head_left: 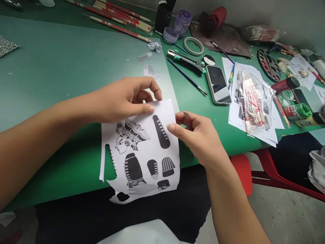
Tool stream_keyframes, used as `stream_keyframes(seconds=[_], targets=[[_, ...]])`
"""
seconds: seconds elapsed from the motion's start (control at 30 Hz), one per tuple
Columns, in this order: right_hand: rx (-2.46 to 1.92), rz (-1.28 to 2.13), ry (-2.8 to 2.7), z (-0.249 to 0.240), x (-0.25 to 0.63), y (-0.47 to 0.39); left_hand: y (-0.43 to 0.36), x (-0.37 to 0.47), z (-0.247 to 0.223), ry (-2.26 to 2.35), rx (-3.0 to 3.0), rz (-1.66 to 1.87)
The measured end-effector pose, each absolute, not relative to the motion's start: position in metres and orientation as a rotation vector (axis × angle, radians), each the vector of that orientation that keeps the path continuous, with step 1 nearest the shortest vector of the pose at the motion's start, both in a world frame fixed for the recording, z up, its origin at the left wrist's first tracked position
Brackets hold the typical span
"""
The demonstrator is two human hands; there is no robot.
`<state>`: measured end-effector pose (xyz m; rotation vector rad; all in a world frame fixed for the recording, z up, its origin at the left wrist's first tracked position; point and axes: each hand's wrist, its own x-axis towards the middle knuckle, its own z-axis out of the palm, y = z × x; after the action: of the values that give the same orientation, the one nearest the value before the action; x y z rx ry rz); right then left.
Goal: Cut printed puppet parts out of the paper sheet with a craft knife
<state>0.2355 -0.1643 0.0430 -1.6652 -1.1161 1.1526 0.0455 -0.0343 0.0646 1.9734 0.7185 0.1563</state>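
A white printed sheet (139,145) with black figures, among them a face with a headdress, hangs partly over the table's front edge. Its left and lower parts have cut-out gaps. My left hand (137,98) pinches the sheet's top edge between thumb and curled fingers. At the sheet's right edge is my right hand (195,130), thumb on the paper and fingers behind; a small blade-like tip (186,117) shows between its fingers, the rest hidden by the hand. Two cut-out paper pieces, one a striped grey shape (148,70), lie on the mat beyond my left hand.
A green cutter (186,61), a paintbrush (188,77), a tape roll (193,46) and a phone (218,84) lie beyond my hands. Right of them are printed papers (238,112) under bagged sticks (254,98), and paint jars (298,111). A red chair (241,173) stands at right.
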Motion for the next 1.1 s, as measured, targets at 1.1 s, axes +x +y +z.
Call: stream_keyframes(seconds=[1.1], targets=[[-1.514, 1.652, -0.861, 0.049, 0.226, -0.162, -0.039, 0.047, 0.053, 0.549, 1.742, 0.043]])
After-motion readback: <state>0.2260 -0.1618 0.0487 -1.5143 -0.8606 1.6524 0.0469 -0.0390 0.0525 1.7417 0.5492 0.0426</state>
